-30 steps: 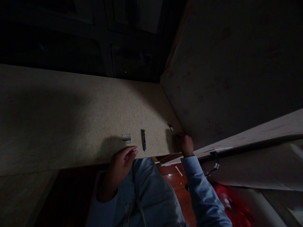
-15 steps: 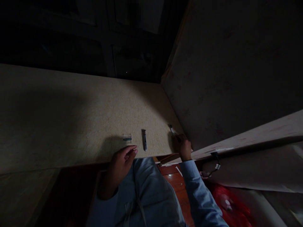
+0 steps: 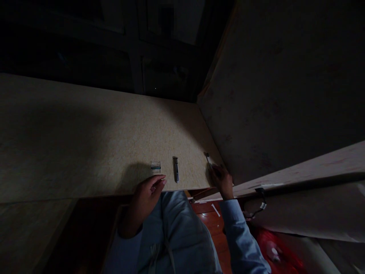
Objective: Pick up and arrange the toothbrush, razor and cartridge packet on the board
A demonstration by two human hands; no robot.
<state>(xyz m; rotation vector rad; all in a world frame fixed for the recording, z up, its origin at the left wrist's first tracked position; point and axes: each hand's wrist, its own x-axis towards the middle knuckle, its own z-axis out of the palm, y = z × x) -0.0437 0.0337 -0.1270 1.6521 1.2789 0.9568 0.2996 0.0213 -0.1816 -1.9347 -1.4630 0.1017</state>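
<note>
Probably light and stiff, the stick [image 3: 210, 161] lies near the right edge of the table [image 3: 122, 140], close to the wall [image 3: 273, 114], its dark head pointing away from the person. The right hand [image 3: 222, 179] has its fingers drawn together at the near end, seemingly in a pinch, though the dim light hides the exact contact. That end looks the sensible place to hold — a smooth, thin shaft may roll or slip, and the head is better left untouched. The left hand [image 3: 148, 191] is half curled at the table's front edge, thumb and forefinger apart, with nothing visible between them. Just beyond it sits a clear case [image 3: 155, 167], likely thin, brittle plastic, best taken by its sides; the razor [image 3: 176, 170] alongside should be light and rigid — safest by the blue handle, clear of the head.
</note>
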